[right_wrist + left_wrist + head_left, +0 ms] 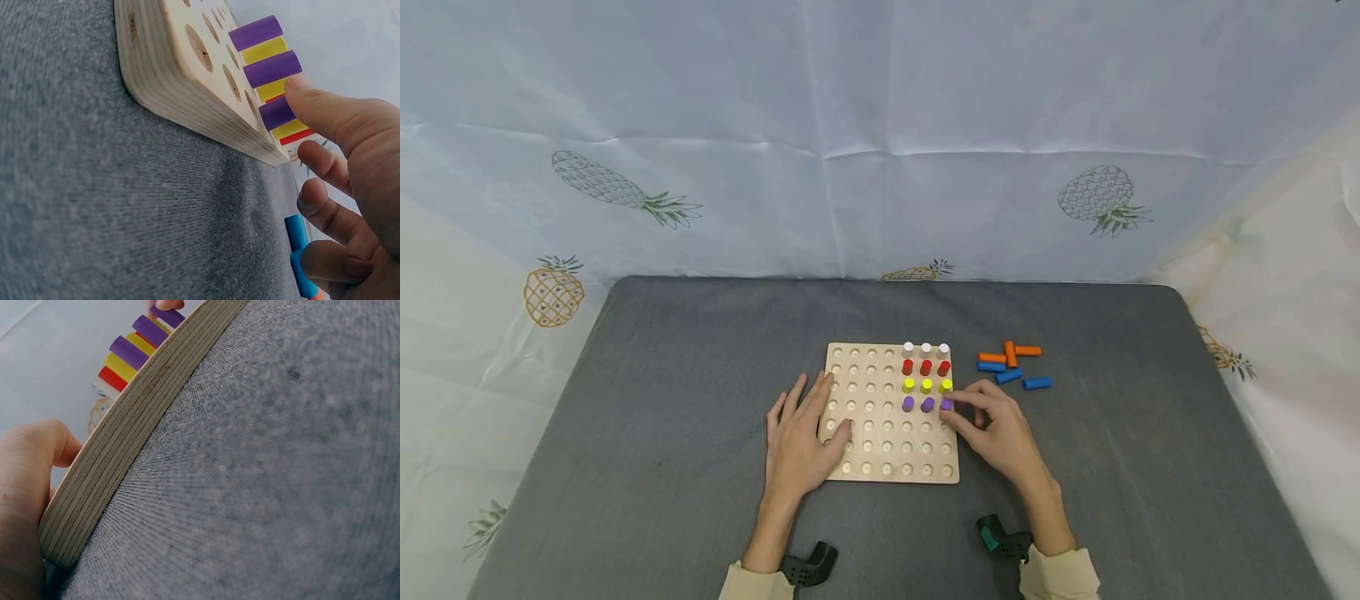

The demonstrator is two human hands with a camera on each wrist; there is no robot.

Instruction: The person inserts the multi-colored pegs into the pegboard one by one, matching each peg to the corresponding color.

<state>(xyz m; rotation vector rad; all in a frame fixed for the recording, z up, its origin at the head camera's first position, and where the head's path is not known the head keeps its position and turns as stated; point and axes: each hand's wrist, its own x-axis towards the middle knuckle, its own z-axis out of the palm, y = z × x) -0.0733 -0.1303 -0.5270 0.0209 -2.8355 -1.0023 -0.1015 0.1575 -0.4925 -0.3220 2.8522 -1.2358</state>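
Peg, purple (947, 405): one, located at the right edge of the pegboard (877, 436), fourth row from its far edge; pinched between thumb and index finger of the right hand (1000, 429). Partly hidden by the fingertips; its seating depth cannot be told. Obstruction: a yellow peg is set directly beyond it.

Left hand (801, 450): laid over the pegboard's left edge, fingers extended; several holes are covered by it.

Pegboard contents, right-hand columns, from the far edge: three white pegs (926, 350); three red pegs (926, 367); three yellow pegs (927, 386); two further purple pegs (928, 404), set left of the pinched one. Open holes are seen to the left and along the near side.

Right of the pegboard, near its far corner: three orange pegs (1028, 351) and three blue pegs (1037, 383), laid on their sides in a loose cluster.

Beneath the pegboard: grey table (662, 417). Beyond it: pale sheet (850, 208), printed with pineapples. Nearer than it: cream sleeves (1060, 575), black wrist devices (811, 567).
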